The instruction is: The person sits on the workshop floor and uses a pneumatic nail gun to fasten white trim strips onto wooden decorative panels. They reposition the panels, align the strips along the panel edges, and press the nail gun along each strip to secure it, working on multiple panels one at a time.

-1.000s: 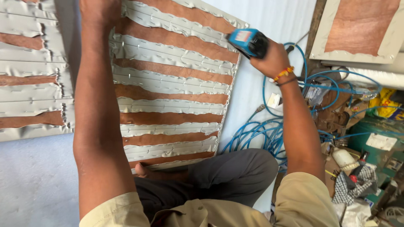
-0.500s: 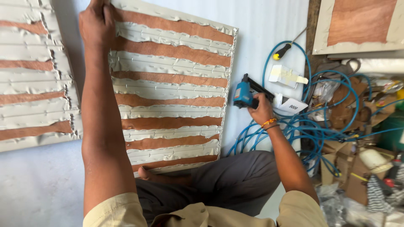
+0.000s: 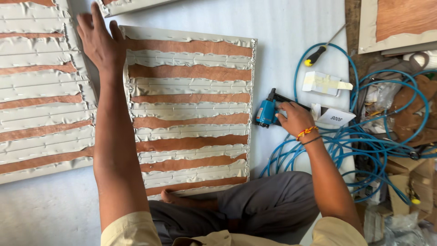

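Observation:
A plywood panel (image 3: 191, 111) with several grey fabric strips stapled across it lies on the white floor before my crossed legs. My left hand (image 3: 101, 42) rests flat, fingers spread, on the panel's top left corner. My right hand (image 3: 295, 117) grips a blue pneumatic staple gun (image 3: 266, 111) resting on the floor just right of the panel's edge. A blue air hose (image 3: 364, 141) coils away from it to the right.
A second striped panel (image 3: 41, 95) lies at the left, touching the first. At the right are a yellow-handled screwdriver (image 3: 316, 55), small white boxes (image 3: 325, 83), another wooden board (image 3: 396, 23), bags and cardboard clutter (image 3: 400, 182).
My right hand has brought the staple gun down from the panel's top right corner to the floor beside its right edge. My view has tilted downward, showing more of the panel.

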